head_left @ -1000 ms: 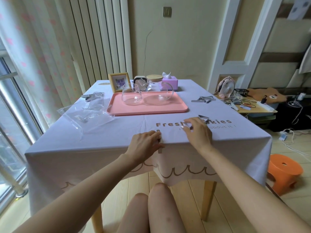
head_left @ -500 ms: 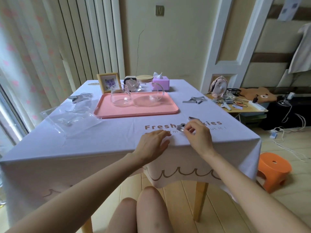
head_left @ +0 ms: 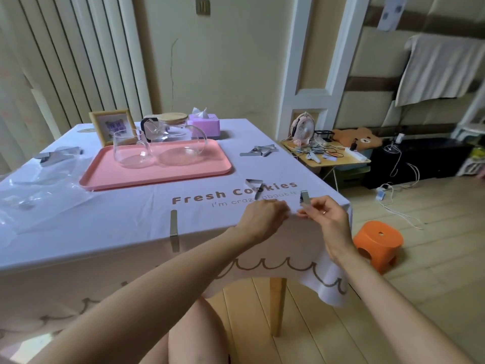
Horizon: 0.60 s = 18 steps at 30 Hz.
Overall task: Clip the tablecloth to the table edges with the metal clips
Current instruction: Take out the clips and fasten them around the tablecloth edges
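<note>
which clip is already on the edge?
The clip straddling the near table edge. The rest lie loose on the tablecloth; the right hand pinches one.

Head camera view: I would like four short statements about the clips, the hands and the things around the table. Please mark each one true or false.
1. A fitted clip already grips the near edge of the tablecloth. True.
2. The right hand pinches a second clip. True.
3. The left hand holds the glass cup. False: it touches the tablecloth near the edge, and the cup stands on the pink tray.
4. The orange stool stands on the table. False: it stands on the floor, right of the table.
</note>
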Tool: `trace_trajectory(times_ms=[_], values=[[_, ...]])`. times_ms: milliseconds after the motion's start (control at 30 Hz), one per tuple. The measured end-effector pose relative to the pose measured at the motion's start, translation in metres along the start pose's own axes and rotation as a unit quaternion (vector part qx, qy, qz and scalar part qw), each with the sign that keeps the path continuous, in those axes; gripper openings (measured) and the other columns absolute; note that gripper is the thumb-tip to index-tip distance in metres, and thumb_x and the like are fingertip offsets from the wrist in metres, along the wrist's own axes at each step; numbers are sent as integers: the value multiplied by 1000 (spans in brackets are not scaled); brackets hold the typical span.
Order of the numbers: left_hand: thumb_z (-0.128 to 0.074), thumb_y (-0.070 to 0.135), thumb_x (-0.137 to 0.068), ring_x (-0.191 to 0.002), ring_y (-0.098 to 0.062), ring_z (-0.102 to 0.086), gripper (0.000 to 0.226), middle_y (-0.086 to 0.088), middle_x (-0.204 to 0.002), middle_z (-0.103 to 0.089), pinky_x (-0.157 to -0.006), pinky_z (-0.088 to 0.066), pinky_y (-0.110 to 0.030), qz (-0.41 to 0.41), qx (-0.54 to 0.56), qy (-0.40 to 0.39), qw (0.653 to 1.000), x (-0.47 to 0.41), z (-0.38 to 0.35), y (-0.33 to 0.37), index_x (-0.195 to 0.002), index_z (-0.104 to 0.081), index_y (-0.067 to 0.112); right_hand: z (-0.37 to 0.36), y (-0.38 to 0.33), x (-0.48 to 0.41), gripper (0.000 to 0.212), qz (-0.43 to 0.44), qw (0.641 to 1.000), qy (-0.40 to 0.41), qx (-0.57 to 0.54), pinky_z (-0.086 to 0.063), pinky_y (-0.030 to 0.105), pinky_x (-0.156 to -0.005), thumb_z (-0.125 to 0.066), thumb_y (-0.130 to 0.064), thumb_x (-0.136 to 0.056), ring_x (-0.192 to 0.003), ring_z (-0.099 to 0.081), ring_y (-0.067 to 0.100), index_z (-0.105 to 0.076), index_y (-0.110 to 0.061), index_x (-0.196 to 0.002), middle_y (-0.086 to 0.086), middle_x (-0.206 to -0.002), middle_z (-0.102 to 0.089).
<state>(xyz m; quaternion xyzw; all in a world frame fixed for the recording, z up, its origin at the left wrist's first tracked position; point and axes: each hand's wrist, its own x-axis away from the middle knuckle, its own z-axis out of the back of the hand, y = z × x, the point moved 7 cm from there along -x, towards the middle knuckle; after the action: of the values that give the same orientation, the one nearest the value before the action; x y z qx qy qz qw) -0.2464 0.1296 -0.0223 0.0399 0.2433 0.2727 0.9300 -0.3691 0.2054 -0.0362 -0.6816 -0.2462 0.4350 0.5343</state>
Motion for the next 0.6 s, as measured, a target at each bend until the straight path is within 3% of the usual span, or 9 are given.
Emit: trace_trajectory(times_ms=[67, 167, 200, 300, 433, 533, 600], values=[[-46, 32, -95, -93, -33, -62, 27, -10, -107, -65, -72, -47, -36, 24, 22, 1, 999, -11, -8, 8, -109, -54, 11, 11, 9, -1, 17, -13, 999, -11, -39, -52, 31, -81, -66, -14, -82, -83, -68, 24, -57, -2, -90, 15, -88, -68], [-46, 35, -95, -95, -35, -61, 32, -13, -111, -64, -74, -47, -39, 44, 43, -16, 998, -25, -20, 18, -115, -47, 10, 23, 17, -4, 70, -22, 997, -22, -77, -54, 28, -81, -80, -52, -58, -92, -68, 26, -55, 2, -95, 13, -97, -70], [-46, 35, -95, -98, -35, -61, 34, -11, -116, -64, -76, -47, -39, 48, 48, -21, 998, -29, -22, 20, -119, -45, 11, 25, 17, -5, 77, -21, 996, -23, -82, -54, 27, -82, -81, -58, -54, -93, -68, 26, -55, 2, -96, 12, -99, -71], [-44, 29, -96, -104, -34, -59, 36, -8, -124, -61, -77, -43, -36, 46, 40, -13, 998, -37, -20, 25, -129, -42, 13, 31, 18, -8, 71, -24, 995, -27, -96, -54, 29, -84, -79, -57, -56, -97, -68, 28, -55, -1, -93, 13, -101, -71], [-44, 25, -95, -92, -33, -62, 28, -8, -110, -66, -68, -43, -35, 13, -13, 19, 1000, -45, -15, 28, -120, -53, 17, 26, 15, -9, 50, -30, 993, -45, -107, -53, 29, -87, -75, -38, -70, -102, -66, 29, -60, 0, -99, 10, -101, -71], [-46, 20, -94, -89, -34, -62, 25, -10, -104, -67, -68, -48, -37, 8, -11, 34, 999, -48, -10, 29, -116, -57, 15, 22, 13, -10, 18, -32, 995, -60, -68, -50, 29, -91, -65, -7, -81, -101, -66, 20, -66, -9, -99, 4, -99, -72], [-46, 19, -94, -87, -33, -62, 23, -10, -101, -68, -69, -50, -38, 0, -12, 37, 999, -51, -9, 28, -113, -59, 14, 21, 13, -11, 21, -25, 997, -62, -43, -48, 29, -92, -59, 5, -82, -100, -66, 17, -67, -8, -97, 3, -100, -72]])
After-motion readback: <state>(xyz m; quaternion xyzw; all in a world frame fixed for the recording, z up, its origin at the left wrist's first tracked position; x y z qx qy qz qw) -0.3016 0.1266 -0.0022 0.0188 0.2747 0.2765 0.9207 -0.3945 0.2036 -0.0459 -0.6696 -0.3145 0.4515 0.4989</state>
